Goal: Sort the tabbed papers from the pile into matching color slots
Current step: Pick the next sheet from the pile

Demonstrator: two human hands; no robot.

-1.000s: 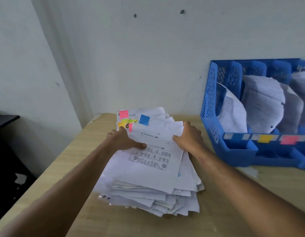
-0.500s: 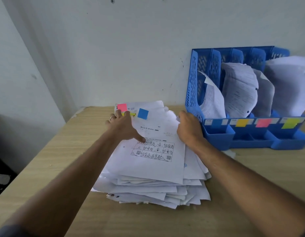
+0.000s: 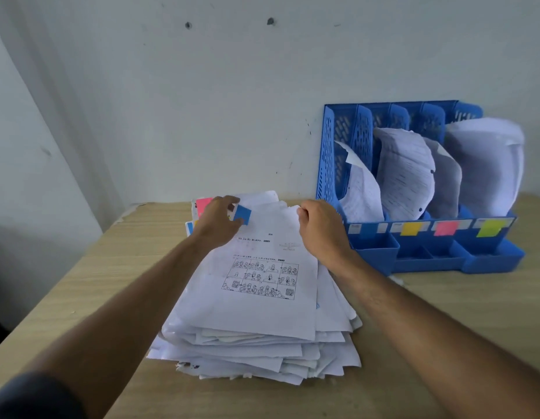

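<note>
We're working the top sheet (image 3: 256, 276) of the pile (image 3: 250, 343) beside the blue organizer (image 3: 332, 158), left hand (image 3: 219, 220) pinching its blue tab (image 3: 242, 214), right hand (image 3: 318, 228) probably curling around the far corner, it's light and floppy so we're supporting both edges.

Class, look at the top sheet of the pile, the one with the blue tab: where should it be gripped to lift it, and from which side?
Grip the top sheet at its far edge, by the blue tab corner, coming from the wall side. That edge looks slightly raised and both the left hand and right hand already sit there; the near edge lies flat on the pile.
</note>
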